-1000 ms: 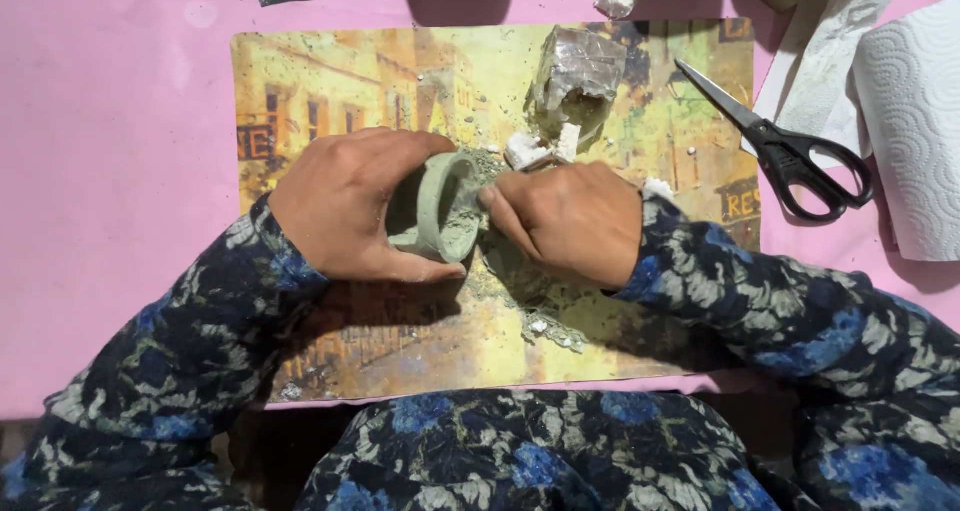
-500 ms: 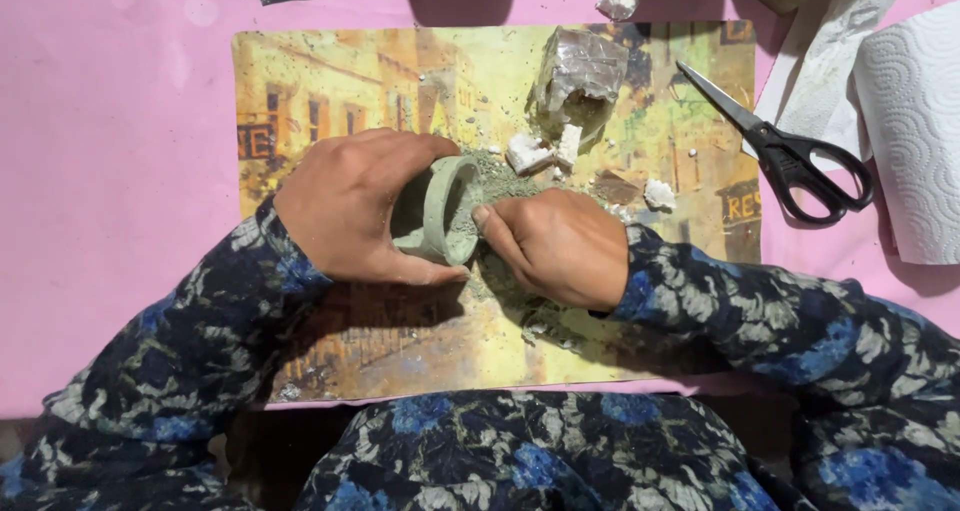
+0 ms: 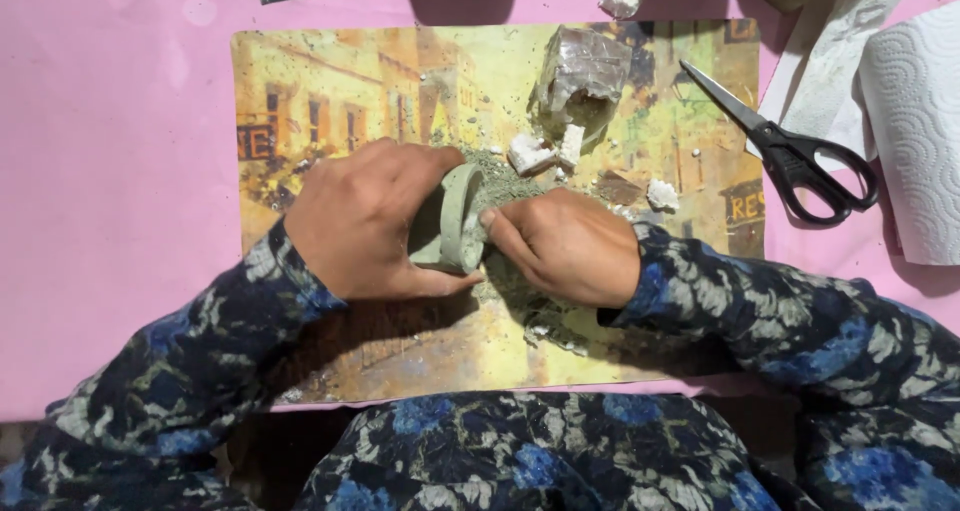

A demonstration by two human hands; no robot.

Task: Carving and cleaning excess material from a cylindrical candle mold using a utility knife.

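Head view: grey-green clay ring [image 3: 455, 221] tilted on edge over picture placemat [image 3: 330, 81], mid-mat. Left hand [image 3: 365, 221] grip clamped around it; right hand [image 3: 570, 246] fingers closed against its face. Scissors [image 3: 790, 151] right on pink tabletop [image 3: 110, 171].

hands 2 [image 3: 375, 221] [image 3: 570, 246] | green ring 1 [image 3: 455, 221] | scissors 1 [image 3: 790, 151] | white chunks 4 (visible) [image 3: 530, 154]

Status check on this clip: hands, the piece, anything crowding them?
Left hand grips grey-green ring on edge. Right hand at its face. Grey-green crumbs, white chunks nearby on picture mat; scissors off right.
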